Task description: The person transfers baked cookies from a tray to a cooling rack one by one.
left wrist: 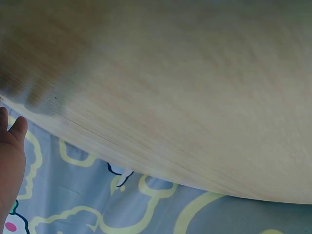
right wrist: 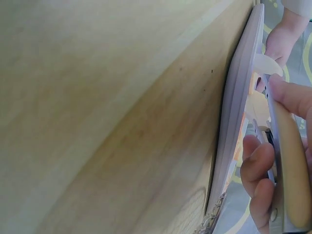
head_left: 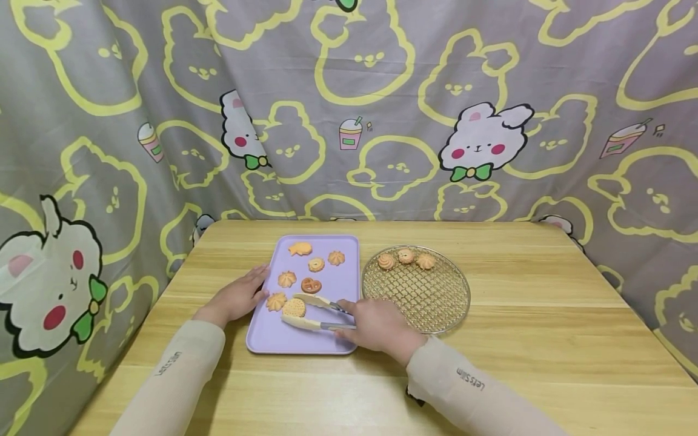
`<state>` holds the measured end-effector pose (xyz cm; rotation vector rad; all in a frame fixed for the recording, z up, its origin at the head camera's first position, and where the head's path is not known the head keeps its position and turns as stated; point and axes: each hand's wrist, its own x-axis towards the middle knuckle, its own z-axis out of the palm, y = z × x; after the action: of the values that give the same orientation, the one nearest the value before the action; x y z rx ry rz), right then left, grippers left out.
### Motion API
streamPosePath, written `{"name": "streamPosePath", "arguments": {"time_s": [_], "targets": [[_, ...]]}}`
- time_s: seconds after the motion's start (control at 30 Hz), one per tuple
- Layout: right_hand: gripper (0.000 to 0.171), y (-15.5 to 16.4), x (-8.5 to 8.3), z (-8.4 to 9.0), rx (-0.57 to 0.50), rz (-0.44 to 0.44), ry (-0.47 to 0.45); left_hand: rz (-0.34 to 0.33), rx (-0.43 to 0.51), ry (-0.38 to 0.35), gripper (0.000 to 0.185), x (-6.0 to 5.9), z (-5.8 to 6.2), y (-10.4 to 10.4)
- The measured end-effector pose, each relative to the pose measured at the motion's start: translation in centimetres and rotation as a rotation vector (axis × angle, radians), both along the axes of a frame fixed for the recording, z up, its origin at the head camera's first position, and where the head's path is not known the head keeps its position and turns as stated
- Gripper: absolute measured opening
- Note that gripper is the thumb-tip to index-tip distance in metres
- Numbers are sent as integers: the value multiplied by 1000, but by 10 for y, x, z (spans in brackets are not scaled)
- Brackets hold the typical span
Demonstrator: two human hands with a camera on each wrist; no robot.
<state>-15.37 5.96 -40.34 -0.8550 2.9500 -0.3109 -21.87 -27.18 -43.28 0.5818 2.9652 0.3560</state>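
Right hand (head_left: 376,327) grips cream-tipped metal tongs (head_left: 313,312), fingers curled round the handles; tong tips lie either side of a round tan biscuit (head_left: 294,307) near the front of the flat lilac plastic tray (head_left: 272,336); left hand (head_left: 237,297), fingers straight, rests on the tray's left edge; round wire rack (head_left: 431,297) just beside the tray on the pale wooden table (head_left: 545,339).

Wooden table (left wrist: 185,87) fills view; left hand (left wrist: 9,161) at edge; patterned cloth (left wrist: 122,209) below.
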Motion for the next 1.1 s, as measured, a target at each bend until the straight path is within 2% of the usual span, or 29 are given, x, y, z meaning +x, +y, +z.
{"name": "streamPosePath", "arguments": {"time_s": [0.3, 0.5, 0.73, 1.1], "targets": [[64, 1, 0, -2, -2, 6, 22, 4, -7, -17, 61, 0, 0, 1], [65, 5, -1, -1, -51, 4, 13, 7, -13, -16, 61, 1, 1, 2], [64, 13, -4, 3, -105, -10, 62, 11, -12, -14, 60, 2, 2, 1], [64, 30, -9, 5, -168, -98, 49, 17, -9, -23, 61, 1, 2, 1]]}}
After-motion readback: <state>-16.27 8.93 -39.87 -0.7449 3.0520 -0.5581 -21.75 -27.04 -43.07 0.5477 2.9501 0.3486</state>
